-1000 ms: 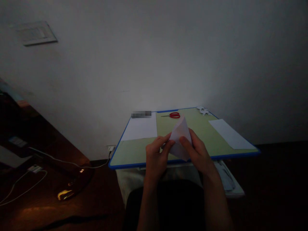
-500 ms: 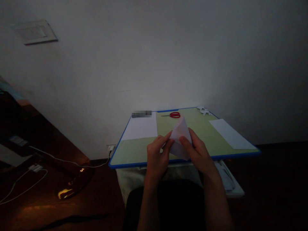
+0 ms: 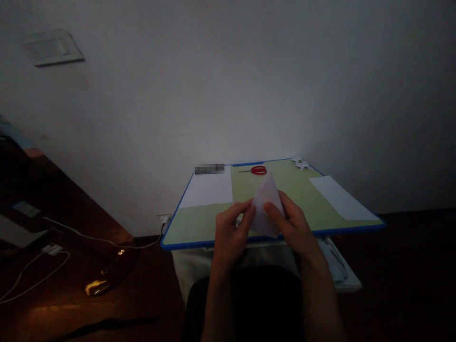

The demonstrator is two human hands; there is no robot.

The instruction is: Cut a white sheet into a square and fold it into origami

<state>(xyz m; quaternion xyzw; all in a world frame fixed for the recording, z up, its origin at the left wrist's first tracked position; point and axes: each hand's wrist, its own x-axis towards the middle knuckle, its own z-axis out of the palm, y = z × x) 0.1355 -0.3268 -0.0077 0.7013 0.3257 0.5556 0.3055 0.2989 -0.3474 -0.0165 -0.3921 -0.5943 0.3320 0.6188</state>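
A folded white paper (image 3: pixel 265 202), pointed at the top, is held up above the near edge of a small green table (image 3: pixel 199 223) with a blue rim. My left hand (image 3: pixel 230 232) pinches the paper's left side with thumb and fingers. On the right side my right hand (image 3: pixel 292 225) grips it, thumb in front. Both hands are closed on the paper.
Red scissors (image 3: pixel 258 169) lie at the table's far edge. A white sheet (image 3: pixel 208 190) lies far left and a white strip (image 3: pixel 340 197) on the right. Paper scraps (image 3: pixel 301 164) sit at the far right corner. White cables (image 3: pixel 71 232) run over the dark floor at left.
The hands and the folded paper have barely shifted; my left fingers have closed slightly more onto the paper's left side.
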